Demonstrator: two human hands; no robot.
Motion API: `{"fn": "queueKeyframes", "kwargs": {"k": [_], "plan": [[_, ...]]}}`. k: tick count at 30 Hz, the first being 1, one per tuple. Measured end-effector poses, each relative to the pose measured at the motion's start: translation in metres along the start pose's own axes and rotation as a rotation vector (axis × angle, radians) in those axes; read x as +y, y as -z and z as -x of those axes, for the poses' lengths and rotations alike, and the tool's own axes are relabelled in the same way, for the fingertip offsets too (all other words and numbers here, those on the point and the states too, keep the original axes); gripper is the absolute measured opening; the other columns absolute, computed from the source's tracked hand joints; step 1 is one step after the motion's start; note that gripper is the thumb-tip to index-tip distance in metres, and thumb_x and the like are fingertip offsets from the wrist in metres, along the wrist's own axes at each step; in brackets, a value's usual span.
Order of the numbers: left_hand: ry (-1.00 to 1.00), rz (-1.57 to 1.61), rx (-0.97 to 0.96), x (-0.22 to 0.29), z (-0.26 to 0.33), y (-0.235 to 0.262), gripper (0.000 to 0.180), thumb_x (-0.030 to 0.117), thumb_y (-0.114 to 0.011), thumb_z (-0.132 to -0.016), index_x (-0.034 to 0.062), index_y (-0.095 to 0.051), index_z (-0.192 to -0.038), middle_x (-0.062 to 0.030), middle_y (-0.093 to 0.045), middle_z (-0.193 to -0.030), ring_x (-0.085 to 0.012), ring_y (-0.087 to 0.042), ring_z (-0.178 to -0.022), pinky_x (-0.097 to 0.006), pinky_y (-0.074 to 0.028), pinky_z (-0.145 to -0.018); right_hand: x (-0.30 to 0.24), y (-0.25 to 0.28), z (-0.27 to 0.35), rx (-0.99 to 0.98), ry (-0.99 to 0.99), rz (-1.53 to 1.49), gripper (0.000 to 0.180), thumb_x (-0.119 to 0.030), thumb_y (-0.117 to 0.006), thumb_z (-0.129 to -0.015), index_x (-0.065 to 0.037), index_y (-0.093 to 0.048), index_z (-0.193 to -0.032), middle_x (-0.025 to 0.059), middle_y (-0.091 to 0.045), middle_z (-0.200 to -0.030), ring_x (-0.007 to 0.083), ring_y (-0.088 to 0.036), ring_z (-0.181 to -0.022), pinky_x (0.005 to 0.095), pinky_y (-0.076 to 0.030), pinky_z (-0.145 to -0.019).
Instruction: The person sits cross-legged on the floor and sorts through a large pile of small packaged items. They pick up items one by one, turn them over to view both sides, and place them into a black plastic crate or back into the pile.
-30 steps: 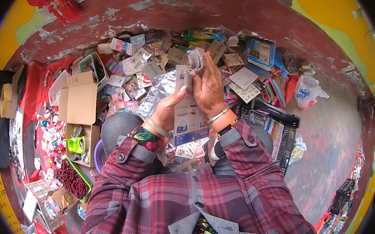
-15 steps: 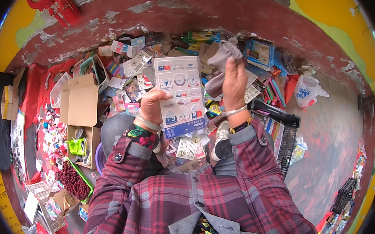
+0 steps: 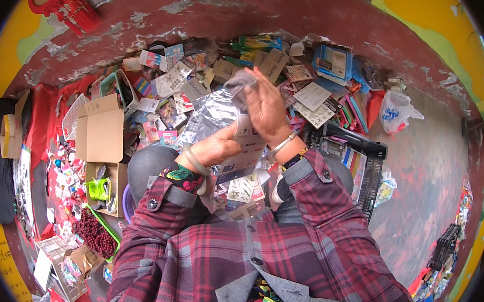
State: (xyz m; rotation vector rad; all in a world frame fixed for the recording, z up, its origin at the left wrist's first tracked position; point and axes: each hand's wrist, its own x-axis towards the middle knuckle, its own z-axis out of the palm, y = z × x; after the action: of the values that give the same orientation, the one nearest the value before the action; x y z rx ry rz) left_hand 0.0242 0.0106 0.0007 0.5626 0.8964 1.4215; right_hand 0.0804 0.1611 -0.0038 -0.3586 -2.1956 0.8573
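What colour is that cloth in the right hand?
The cloth is grey, maybe a bit purplish; it shows best in the head view.

Head-worn fisheye, apparently steeply downward

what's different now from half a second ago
The right hand moved left with the grey cloth, to the upper end of the printed card. The left hand shifted right, and the card's face now tilts away from the camera. Both holds stayed; the black crate and cardboard box stayed put.
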Motion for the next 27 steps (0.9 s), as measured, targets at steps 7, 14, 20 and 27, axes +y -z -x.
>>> {"fn": "queueKeyframes", "kwargs": {"k": [7,14,20,27], "plan": [[-0.332,0.277,0.303,0.018,-0.001,0.018,0.05,0.004,-0.051,-0.068,-0.0058,-0.045,-0.117,-0.0162,-0.057,-0.106,-0.0288,-0.059,-0.093,-0.039,-0.047,-0.085,0.075,0.01,-0.007,0.209,-0.734,-0.859,0.027,-0.026,-0.047,-0.092,0.0,-0.055,-0.095,0.0042,-0.059,-0.086,0.0109,-0.052,-0.076,0.0257,-0.042,-0.071],[-0.335,0.479,0.36,0.016,-0.005,0.026,0.042,0.021,-0.053,-0.084,0.0008,-0.045,-0.12,-0.0144,-0.056,-0.111,-0.0296,-0.056,-0.099,-0.043,-0.043,-0.088,0.02,0.024,-0.015,0.071,-0.259,-0.508,0.031,-0.021,-0.047,-0.092,-0.001,-0.05,-0.114,0.0056,-0.057,-0.105,0.0128,-0.053,-0.093,0.0262,-0.042,-0.083],[-0.337,0.594,0.26,0.008,-0.016,0.017,0.043,0.031,-0.047,-0.09,0.0044,-0.045,-0.123,-0.011,-0.054,-0.116,-0.0267,-0.054,-0.104,-0.042,-0.041,-0.091,0.004,-0.016,0.014,-0.155,0.212,-0.022,0.042,-0.013,-0.054,-0.081,-0.006,-0.048,-0.122,0.0122,-0.047,-0.127,0.0275,-0.038,-0.123,0.0369,-0.033,-0.094],[-0.564,0.516,0.423,0.027,-0.009,0.036,0.045,0.036,-0.043,-0.09,0.0023,-0.045,-0.119,-0.0135,-0.056,-0.113,-0.0289,-0.056,-0.1,-0.041,-0.042,-0.091,-0.018,-0.022,0.034,-0.385,0.331,-0.131,0.04,-0.009,-0.056,-0.077,-0.01,-0.053,-0.117,0.0085,-0.05,-0.125,0.0227,-0.039,-0.124,0.0394,-0.026,-0.095]]}}
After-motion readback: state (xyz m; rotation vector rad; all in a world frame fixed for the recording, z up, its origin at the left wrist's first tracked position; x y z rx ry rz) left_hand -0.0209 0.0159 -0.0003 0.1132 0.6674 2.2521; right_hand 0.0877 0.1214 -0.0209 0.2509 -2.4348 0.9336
